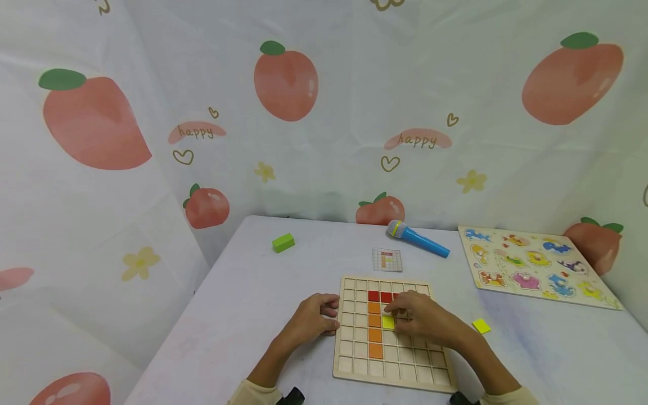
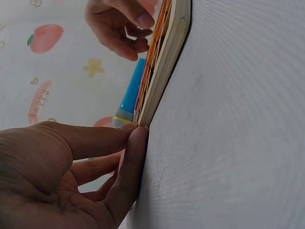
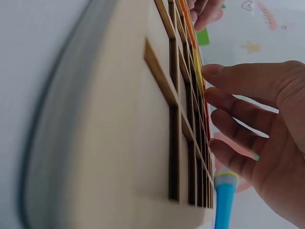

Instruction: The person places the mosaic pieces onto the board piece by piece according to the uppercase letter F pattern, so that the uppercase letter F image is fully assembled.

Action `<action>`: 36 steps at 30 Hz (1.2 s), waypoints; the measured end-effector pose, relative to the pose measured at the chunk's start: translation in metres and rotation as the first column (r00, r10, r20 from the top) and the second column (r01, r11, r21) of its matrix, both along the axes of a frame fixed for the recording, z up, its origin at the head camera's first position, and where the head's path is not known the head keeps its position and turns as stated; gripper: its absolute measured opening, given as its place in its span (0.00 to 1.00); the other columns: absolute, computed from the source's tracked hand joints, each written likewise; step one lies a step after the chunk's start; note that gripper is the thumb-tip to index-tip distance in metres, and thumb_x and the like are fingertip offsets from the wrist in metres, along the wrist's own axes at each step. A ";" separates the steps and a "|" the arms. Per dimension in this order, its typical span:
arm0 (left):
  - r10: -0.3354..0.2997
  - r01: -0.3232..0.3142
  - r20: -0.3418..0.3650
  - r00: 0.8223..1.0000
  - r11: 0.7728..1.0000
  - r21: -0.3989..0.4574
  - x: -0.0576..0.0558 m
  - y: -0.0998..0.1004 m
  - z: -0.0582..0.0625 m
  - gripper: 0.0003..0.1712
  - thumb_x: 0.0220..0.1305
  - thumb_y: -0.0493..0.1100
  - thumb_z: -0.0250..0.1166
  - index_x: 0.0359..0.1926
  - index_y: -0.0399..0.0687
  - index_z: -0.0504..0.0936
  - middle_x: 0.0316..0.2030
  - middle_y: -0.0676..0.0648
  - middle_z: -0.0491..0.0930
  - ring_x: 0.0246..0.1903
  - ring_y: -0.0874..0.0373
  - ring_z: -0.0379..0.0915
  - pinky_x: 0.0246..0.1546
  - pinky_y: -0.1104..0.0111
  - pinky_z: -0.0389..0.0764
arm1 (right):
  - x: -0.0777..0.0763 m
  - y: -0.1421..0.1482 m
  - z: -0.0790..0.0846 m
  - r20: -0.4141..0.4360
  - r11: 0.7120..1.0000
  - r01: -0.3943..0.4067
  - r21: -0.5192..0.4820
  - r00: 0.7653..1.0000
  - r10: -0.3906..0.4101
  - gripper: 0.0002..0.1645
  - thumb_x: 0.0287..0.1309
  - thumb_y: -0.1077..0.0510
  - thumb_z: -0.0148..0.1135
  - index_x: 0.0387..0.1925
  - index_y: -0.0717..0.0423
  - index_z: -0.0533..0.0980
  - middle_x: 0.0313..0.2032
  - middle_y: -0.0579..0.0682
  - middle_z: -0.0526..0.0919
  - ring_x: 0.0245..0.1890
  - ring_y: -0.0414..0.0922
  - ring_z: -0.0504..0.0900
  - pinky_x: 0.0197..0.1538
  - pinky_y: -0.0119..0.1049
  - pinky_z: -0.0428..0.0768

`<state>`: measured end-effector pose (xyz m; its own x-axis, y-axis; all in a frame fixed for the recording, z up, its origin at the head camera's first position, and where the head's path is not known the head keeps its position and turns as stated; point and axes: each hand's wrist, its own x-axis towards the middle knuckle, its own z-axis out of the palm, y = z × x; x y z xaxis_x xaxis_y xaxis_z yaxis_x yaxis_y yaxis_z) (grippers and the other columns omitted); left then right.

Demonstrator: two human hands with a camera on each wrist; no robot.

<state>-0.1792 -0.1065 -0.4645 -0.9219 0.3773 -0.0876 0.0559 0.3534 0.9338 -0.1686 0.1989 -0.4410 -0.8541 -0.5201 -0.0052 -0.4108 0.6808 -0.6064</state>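
Note:
A wooden grid board (image 1: pixel 361 368) lies on the table. Its left edge meets the thumb and fingertips of my left hand (image 1: pixel 316 318); in the left wrist view that hand (image 2: pixel 95 162) pinches the board's rim. Red tiles (image 1: pixel 373 296) form a row near the far side, and orange tiles (image 1: pixel 374 336) run toward me below it. Over the board's middle is my right hand (image 1: pixel 422 318), its thumb and index fingertips by a yellow tile (image 1: pixel 388 322) in a cell. In the right wrist view its fingers (image 3: pixel 238 102) are spread, with nothing visibly gripped. The hand hides several cells.
A loose yellow tile (image 1: pixel 481 326) lies right of the board. Behind the board are a small pattern card (image 1: pixel 387 260) and a blue toy microphone (image 1: pixel 425 243). A green block (image 1: pixel 283 243) sits at the back left, and an animal puzzle board (image 1: pixel 536 267) at the right.

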 end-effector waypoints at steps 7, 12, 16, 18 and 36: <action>-0.001 0.001 0.007 1.000 1.000 0.011 0.000 0.000 0.000 0.35 0.57 0.23 0.73 0.67 0.26 0.76 0.51 0.41 0.81 0.49 0.51 0.80 0.35 0.69 0.91 | 0.003 0.013 0.001 0.032 0.999 0.036 -0.032 0.999 -0.035 0.21 0.62 0.50 0.77 0.55 0.50 0.86 0.45 0.39 0.83 0.46 0.38 0.78 0.49 0.33 0.82; -0.002 0.002 0.008 1.000 1.000 0.011 0.000 -0.001 -0.001 0.35 0.58 0.23 0.73 0.67 0.27 0.76 0.51 0.41 0.81 0.48 0.51 0.80 0.35 0.69 0.91 | 0.005 0.027 0.002 0.004 0.998 0.061 -0.023 0.998 -0.061 0.22 0.60 0.50 0.78 0.55 0.52 0.86 0.44 0.39 0.84 0.44 0.38 0.79 0.47 0.33 0.83; -0.002 0.002 0.006 1.000 1.000 0.008 0.001 -0.001 -0.001 0.35 0.58 0.23 0.73 0.67 0.27 0.76 0.51 0.41 0.81 0.49 0.51 0.80 0.35 0.69 0.91 | 0.009 0.040 0.003 0.014 0.996 0.092 -0.019 0.996 -0.092 0.24 0.60 0.49 0.77 0.55 0.51 0.85 0.43 0.40 0.83 0.43 0.38 0.78 0.45 0.32 0.82; -0.002 0.002 0.003 1.000 1.000 0.005 0.001 0.000 -0.001 0.35 0.58 0.23 0.74 0.67 0.28 0.76 0.51 0.41 0.81 0.49 0.51 0.80 0.35 0.69 0.91 | 0.011 0.047 0.003 0.003 0.995 0.100 -0.017 0.995 -0.100 0.24 0.59 0.49 0.78 0.55 0.51 0.85 0.42 0.40 0.82 0.43 0.37 0.77 0.44 0.32 0.81; 0.003 -0.003 0.012 1.000 1.000 -0.002 0.000 0.000 -0.001 0.35 0.58 0.24 0.74 0.67 0.29 0.76 0.51 0.42 0.81 0.48 0.51 0.80 0.35 0.69 0.91 | 0.024 0.100 0.001 -0.059 0.979 0.205 0.015 0.977 -0.203 0.27 0.54 0.51 0.82 0.55 0.53 0.85 0.44 0.39 0.87 0.44 0.34 0.81 0.43 0.32 0.82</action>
